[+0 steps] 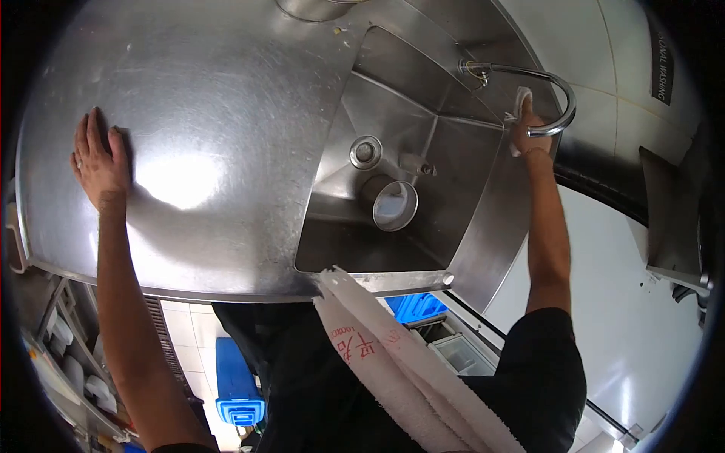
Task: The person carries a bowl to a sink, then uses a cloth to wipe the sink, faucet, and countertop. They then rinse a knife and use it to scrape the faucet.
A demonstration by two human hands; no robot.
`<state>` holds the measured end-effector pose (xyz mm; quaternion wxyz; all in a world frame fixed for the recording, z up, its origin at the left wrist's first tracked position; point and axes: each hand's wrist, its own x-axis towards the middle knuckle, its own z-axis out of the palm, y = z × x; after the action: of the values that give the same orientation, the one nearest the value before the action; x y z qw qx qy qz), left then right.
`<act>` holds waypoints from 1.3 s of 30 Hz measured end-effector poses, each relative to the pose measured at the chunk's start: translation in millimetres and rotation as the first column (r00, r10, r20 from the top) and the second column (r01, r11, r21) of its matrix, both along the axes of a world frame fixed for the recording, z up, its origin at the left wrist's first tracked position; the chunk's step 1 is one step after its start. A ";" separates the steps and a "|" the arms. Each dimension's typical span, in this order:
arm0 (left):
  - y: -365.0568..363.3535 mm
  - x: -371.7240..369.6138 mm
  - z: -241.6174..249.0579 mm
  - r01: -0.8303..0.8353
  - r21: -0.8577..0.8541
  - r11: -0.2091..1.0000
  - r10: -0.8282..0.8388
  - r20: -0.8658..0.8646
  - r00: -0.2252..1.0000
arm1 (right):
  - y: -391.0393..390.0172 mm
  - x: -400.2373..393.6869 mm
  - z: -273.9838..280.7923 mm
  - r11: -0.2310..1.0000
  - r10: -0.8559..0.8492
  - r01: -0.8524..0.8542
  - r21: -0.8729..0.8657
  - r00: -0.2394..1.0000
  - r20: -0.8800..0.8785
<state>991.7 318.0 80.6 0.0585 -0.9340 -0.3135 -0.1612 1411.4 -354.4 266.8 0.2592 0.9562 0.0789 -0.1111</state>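
Observation:
My left hand (101,164) lies flat with fingers spread on the steel counter (226,98), at its left side. On the steel ledge right of the sink, my right hand (530,134) is closed on a white cloth (521,102), partly behind the curved faucet (568,94). Inside the sink (445,174) a round metal container (395,206) holds whitish liquid or something pale. A drain (366,152) and a small fitting (418,164) show beside it. A long white towel (393,355) with red characters hangs across my front.
A round metal vessel (316,7) stands at the counter's back edge. Blue bins (238,381) are below the counter. Racks with dishes (72,374) stand at lower left. A wall (589,60) rises at the right, with a white surface (596,279) below.

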 end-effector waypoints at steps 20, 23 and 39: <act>10.8 -5.5 -12.2 0.030 0.047 0.998 -0.031 0.019 0.999 | 114.2 -13.0 -24.5 0.940 0.232 -0.247 -0.234 0.969 -0.089; 11.2 -6.5 -15.1 0.013 0.055 0.998 -0.013 -0.001 1.000 | 80.7 -10.8 -46.7 0.930 0.248 -0.276 -0.244 0.959 -0.140; 18.4 -10.1 -22.3 0.051 0.093 0.994 -0.056 0.050 0.997 | 100.7 0.1 -51.0 0.877 0.331 -0.366 -0.312 0.930 -0.160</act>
<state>981.6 336.4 58.3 0.0884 -0.9338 -0.2822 -0.2015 1411.5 -253.7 215.8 0.4298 0.8610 0.2426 -0.1228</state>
